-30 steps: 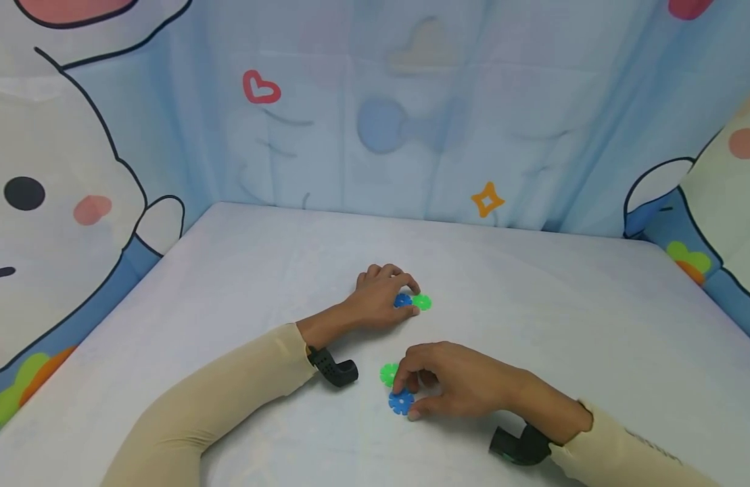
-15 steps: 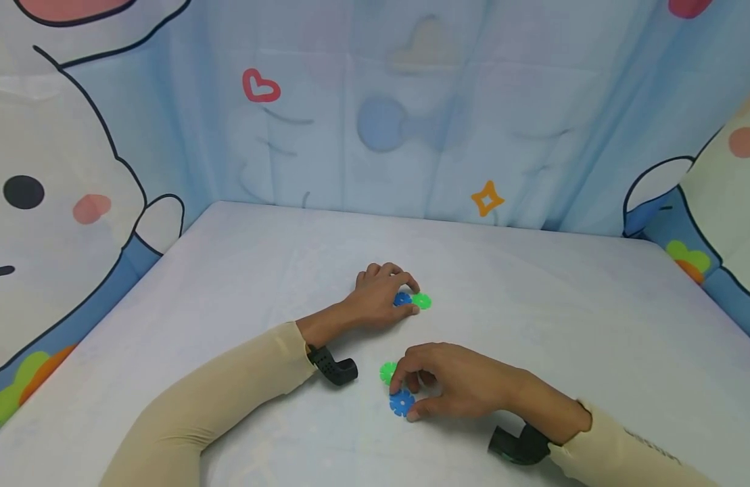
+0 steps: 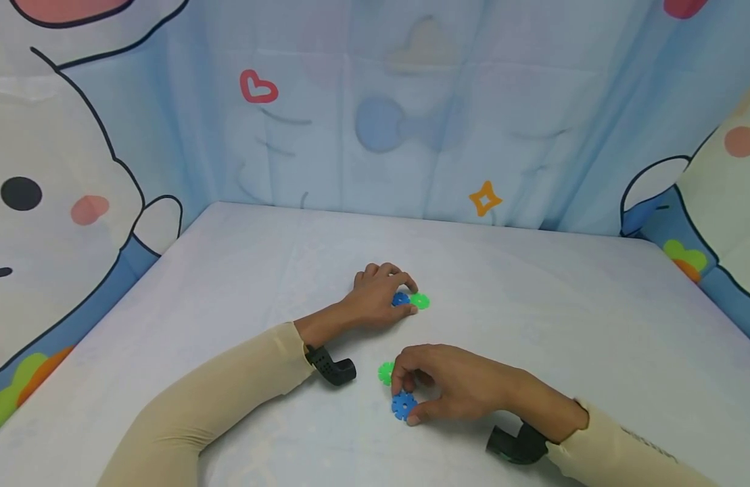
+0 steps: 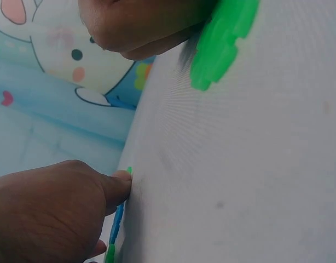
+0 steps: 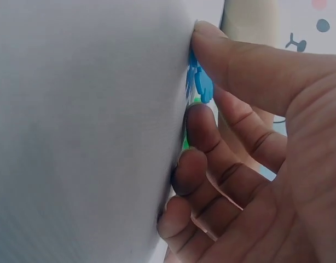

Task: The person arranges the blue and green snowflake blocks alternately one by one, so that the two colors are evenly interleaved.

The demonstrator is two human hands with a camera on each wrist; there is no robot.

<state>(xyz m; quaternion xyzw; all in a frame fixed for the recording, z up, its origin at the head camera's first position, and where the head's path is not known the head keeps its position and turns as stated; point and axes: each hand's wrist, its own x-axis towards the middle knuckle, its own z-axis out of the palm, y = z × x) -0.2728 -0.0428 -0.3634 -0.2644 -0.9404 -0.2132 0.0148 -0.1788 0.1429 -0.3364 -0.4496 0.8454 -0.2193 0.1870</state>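
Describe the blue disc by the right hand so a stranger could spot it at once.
On the white table, find the right hand, lower in the head view than the left hand. Between its curled fingers sits the blue disc, round and notched. Its colour sets it apart from the green disc just beyond, and its place from the far blue disc, at the left hand.

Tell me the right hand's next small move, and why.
Probably lift the near blue disc slightly with the right hand: its thumb and a finger bracket it, while the near green disc lies just beyond, partly hidden by the hand, so lifting should avoid a bump.
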